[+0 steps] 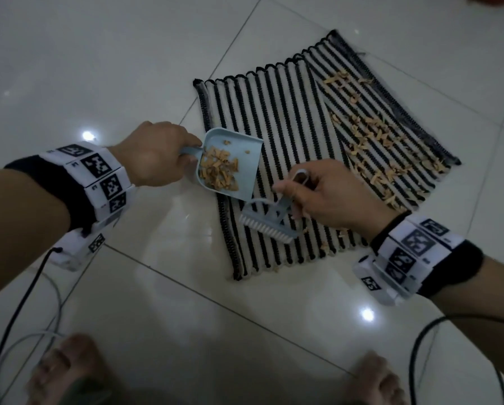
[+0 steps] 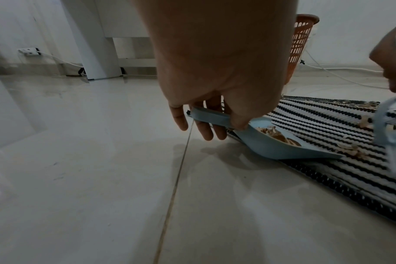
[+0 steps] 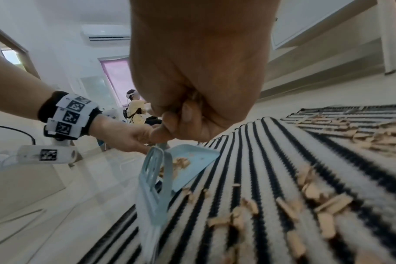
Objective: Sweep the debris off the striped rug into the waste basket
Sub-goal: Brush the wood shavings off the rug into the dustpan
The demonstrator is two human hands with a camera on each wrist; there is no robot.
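From the head view we are looking steeply down at the striped rug (image 1: 303, 159) on the floor (image 1: 128, 54). The left wrist view is facing along the floor from low, near the dustpan (image 2: 276, 141). The right wrist view is sharing that dustpan and rug from the opposite side.

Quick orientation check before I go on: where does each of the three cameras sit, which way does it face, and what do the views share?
Head: looks down from above at the striped rug; both forearms, left hand, right hand and bare feet show.
Left wrist: low over the floor, looks along the left hand at the dustpan toward the orange waste basket.
Right wrist: low over the rug, looks along the right hand at the brush; the left forearm shows.
Shared: all three show the dustpan, debris and rug.
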